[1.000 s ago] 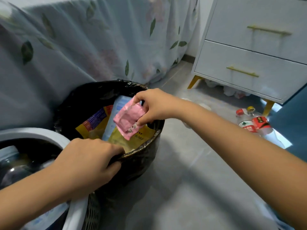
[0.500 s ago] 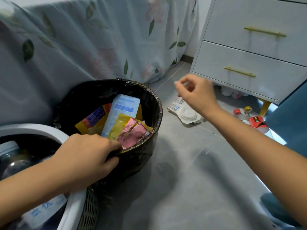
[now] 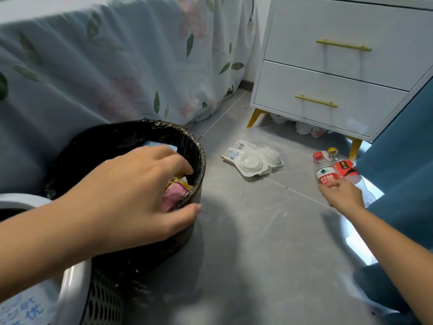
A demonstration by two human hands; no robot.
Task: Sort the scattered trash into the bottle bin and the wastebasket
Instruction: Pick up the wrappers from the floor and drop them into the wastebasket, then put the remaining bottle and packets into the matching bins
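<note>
At the lower left edge sits the white bottle bin (image 3: 75,277), touching the black-lined wastebasket (image 3: 199,158) at centre left. The left hand (image 3: 131,195) rests over the wastebasket's near rim, fingers loosely spread, thumb on the outer wall, above a pink wrapper (image 3: 173,195). On the floor at centre lies a white plastic tray (image 3: 253,160). At right, the right hand (image 3: 342,195) touches a red-labelled bottle (image 3: 324,173), fingers curling against it; a second bottle (image 3: 344,166) lies alongside.
</note>
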